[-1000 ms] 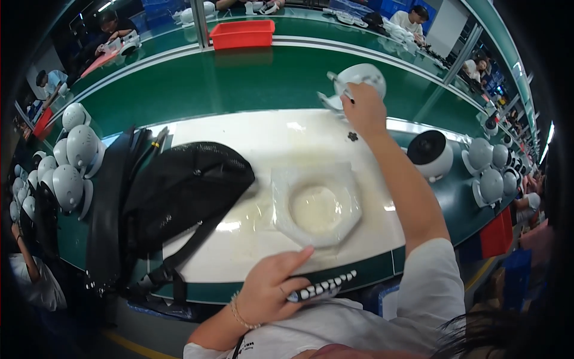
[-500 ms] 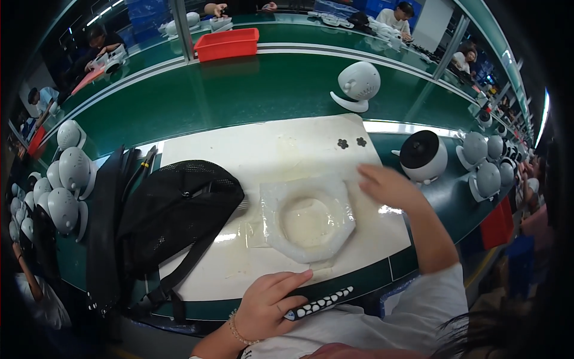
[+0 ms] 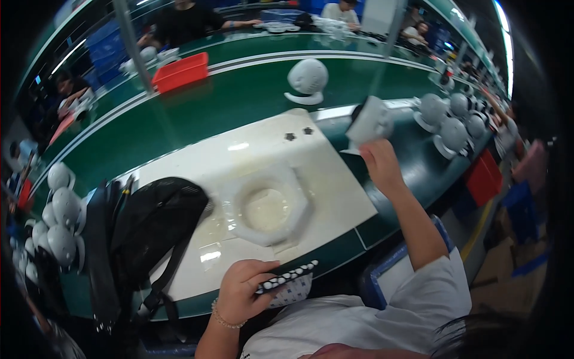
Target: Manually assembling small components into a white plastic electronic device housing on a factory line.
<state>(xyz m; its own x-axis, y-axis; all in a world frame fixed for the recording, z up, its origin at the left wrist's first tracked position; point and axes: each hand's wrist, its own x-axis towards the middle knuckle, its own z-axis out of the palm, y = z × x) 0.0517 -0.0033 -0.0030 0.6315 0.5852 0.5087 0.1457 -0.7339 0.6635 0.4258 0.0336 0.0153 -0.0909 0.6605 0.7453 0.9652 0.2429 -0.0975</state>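
Observation:
My left hand (image 3: pixel 244 293), near the table's front edge, is closed on a thin dark sheet (image 3: pixel 288 279) with a row of white rounded spots; its underside looks pale and patterned. At the right edge of the white mat, my right hand (image 3: pixel 382 164) grips a white rounded housing (image 3: pixel 378 119) with a dark face, by its lower part; it is tilted and blurred. On the mat lies a pale, many-sided foam ring (image 3: pixel 236 218) wrapped in clear film, with a round hollow. Two small black flower-shaped pieces (image 3: pixel 290 137) lie toward the mat's far corner.
A black mesh bag (image 3: pixel 156 218) with straps covers the mat's left side, pliers (image 3: pixel 127 186) beside it. White housings (image 3: pixel 63 209) cluster at left, others (image 3: pixel 452 134) at right. One white housing (image 3: pixel 308 76) stands beyond the mat. A red bin (image 3: pixel 180 72) sits farther back; people work across.
My right hand has reached right to the white housing and taken hold of it, tilting it. My left hand has tipped up the spotted sheet. The whole view has swung right.

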